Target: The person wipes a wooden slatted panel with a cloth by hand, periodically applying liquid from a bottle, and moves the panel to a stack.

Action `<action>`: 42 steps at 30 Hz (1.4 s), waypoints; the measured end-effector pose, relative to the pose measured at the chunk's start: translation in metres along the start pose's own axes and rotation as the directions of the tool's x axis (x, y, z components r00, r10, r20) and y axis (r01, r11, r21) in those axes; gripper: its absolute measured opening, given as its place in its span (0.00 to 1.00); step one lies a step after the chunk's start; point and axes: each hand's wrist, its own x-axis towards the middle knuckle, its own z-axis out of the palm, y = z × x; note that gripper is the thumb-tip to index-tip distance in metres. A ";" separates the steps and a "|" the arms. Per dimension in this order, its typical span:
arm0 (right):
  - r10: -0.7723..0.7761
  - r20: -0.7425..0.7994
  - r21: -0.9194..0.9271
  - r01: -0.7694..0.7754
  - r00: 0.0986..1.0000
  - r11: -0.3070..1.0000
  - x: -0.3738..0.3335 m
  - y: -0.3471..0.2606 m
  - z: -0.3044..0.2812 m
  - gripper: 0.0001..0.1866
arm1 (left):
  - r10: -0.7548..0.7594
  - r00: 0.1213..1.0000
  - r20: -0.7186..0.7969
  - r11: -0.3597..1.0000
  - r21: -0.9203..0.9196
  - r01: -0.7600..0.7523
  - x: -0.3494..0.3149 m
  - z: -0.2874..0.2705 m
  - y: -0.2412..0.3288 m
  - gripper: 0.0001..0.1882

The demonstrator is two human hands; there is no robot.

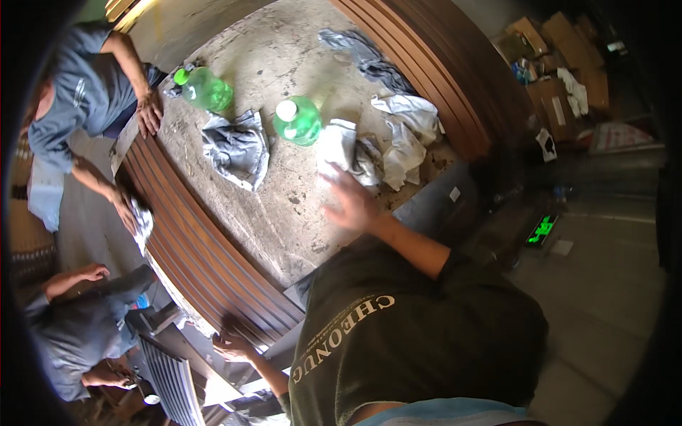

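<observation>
The right hand (349, 202) hovers over the grey bench (284, 227), its fingers (332, 177) spread and, though blurred, apparently holding nothing. It is nearest a white rag (339, 145) lying just beyond the fingertips, beside a green bottle (297, 121) that stands upright. The left hand (233, 344) rests on the near end of a ribbed brown panel (199, 255) that runs along the bench's edge; its fingers look curled flat against the wood, though shadow hides the detail. A grey rag (238, 149) lies crumpled left of the bottle, and a second green bottle (207, 89) lies tipped farther back. Across the panel, another person's hand (135, 213) presses a cloth onto it, their other hand (149, 113) flat on the bench.
</observation>
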 end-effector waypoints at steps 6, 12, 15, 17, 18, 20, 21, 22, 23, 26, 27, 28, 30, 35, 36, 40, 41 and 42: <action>0.135 -0.170 -0.373 -0.191 0.976 0.908 0.015 0.073 -0.005 0.30 | 0.337 0.932 0.131 0.787 -0.582 -0.203 0.000 -0.006 0.166 0.08; 0.572 0.080 0.813 -0.385 0.817 0.437 0.008 0.072 -0.026 0.16 | 0.642 0.698 0.319 0.484 -0.874 -0.046 -0.019 -0.023 0.301 0.05; 0.454 -0.091 0.995 0.059 0.887 0.083 0.014 0.020 -0.026 0.26 | 0.716 0.566 0.409 0.432 -0.896 0.101 -0.019 -0.047 0.345 0.17; 0.322 -0.122 0.979 0.060 0.939 0.195 0.025 0.008 -0.029 0.27 | 0.707 0.578 0.407 0.317 -0.913 0.255 -0.018 -0.041 0.358 0.21; 0.206 -0.158 0.943 0.086 0.966 0.321 0.026 0.006 -0.031 0.28 | 0.712 0.574 0.405 0.184 -0.896 0.405 -0.016 -0.051 0.369 0.20; 0.079 -0.178 0.897 0.129 0.981 0.423 0.024 0.008 -0.015 0.28 | 0.682 0.523 0.511 0.211 -0.822 0.528 -0.006 -0.050 0.363 0.18; 0.260 -0.197 0.795 -0.001 0.945 0.607 0.021 0.004 -0.003 0.28 | 0.658 0.448 0.606 0.223 -0.725 0.652 -0.002 -0.049 0.362 0.15; 0.422 -0.249 0.659 -0.166 0.872 0.733 0.019 0.002 0.006 0.29 | 0.616 0.448 0.648 0.158 -0.659 0.736 0.002 -0.051 0.358 0.11; 0.468 -0.179 0.767 -0.175 0.866 0.618 0.014 0.006 0.004 0.29 | 0.565 0.482 0.670 0.058 -0.614 0.787 0.003 -0.048 0.352 0.11; 0.412 0.079 0.984 -0.138 0.908 0.114 0.019 0.010 0.016 0.27 | 0.519 0.484 0.705 -0.120 -0.501 0.857 0.009 -0.036 0.325 0.10; 0.376 0.150 0.988 -0.155 0.914 -0.019 0.015 0.008 0.030 0.27 | 0.525 0.444 0.727 -0.069 -0.483 0.873 0.012 -0.035 0.314 0.10; 0.338 0.203 0.977 -0.168 0.919 -0.131 0.015 0.008 0.045 0.27 | 0.532 0.410 0.741 -0.026 -0.469 0.883 0.016 -0.030 0.309 0.10; 0.274 0.274 0.933 -0.186 0.922 -0.307 0.011 0.004 0.070 0.26 | 0.521 0.347 0.780 -0.022 -0.394 0.919 0.009 -0.008 0.285 0.11; 0.135 0.368 0.804 -0.242 0.920 -0.544 0.021 0.005 0.102 0.24 | 0.444 0.314 0.839 -0.006 -0.348 0.937 0.013 -0.024 0.248 0.17; 0.109 0.377 0.774 -0.248 0.920 -0.582 0.024 0.004 0.106 0.24 | 0.429 0.326 0.842 -0.024 -0.351 0.936 0.015 -0.022 0.243 0.17; 0.015 0.399 0.634 -0.264 0.917 -0.727 0.032 0.004 0.131 0.22 | 0.369 0.364 0.855 -0.036 -0.379 0.925 0.028 -0.024 0.240 0.18; -0.005 0.410 0.600 -0.274 0.912 -0.751 0.032 0.006 0.139 0.22 | 0.388 0.381 0.839 -0.070 -0.386 0.920 0.029 -0.034 0.250 0.18; -0.009 0.423 0.593 -0.285 0.906 -0.753 0.030 0.017 0.156 0.22 | 0.409 0.396 0.822 -0.098 -0.392 0.915 0.030 -0.048 0.262 0.19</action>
